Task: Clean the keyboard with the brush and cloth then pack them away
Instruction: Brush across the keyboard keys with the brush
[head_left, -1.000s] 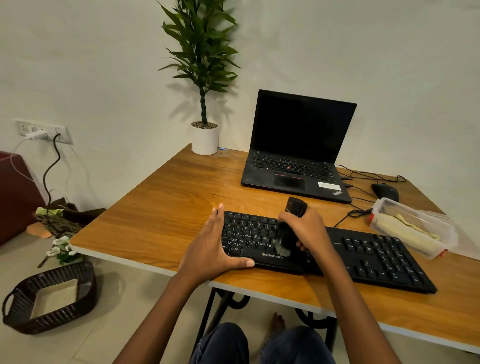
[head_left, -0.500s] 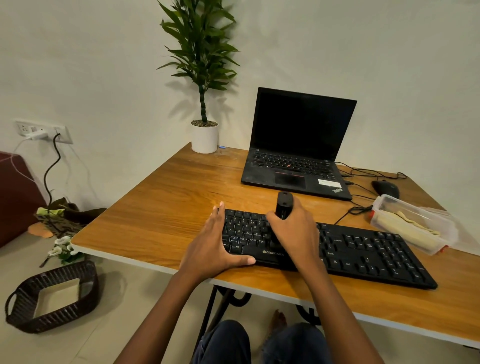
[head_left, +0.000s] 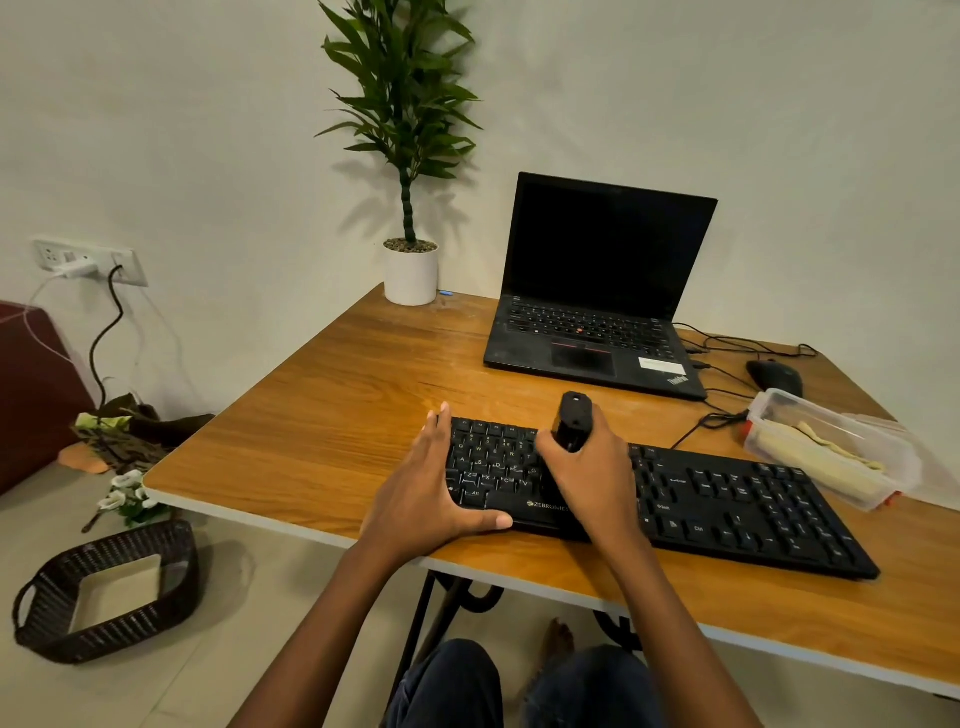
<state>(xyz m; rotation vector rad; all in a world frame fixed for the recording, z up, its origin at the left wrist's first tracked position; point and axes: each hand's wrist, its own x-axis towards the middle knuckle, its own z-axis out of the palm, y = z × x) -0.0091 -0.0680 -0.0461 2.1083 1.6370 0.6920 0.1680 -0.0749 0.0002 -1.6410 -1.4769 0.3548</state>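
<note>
Head view: on the wooden table (head_left: 322, 415) the long black keyboard (head_left: 727, 499) lies near the front edge. It looks light, stiff and apt to slide, so the left hand (head_left: 431, 488) rests flat on its left end, fingers straight, thumb along the front edge. Near its right end stands a clear plastic box (head_left: 883, 441) with what seems a soft, pale cloth (head_left: 810, 460) inside. The right hand (head_left: 587, 478) is wrapped round the small black brush (head_left: 571, 421), held upright over the middle keys. Its rigid handle suits a firm fist, and its bristles are hidden.
</note>
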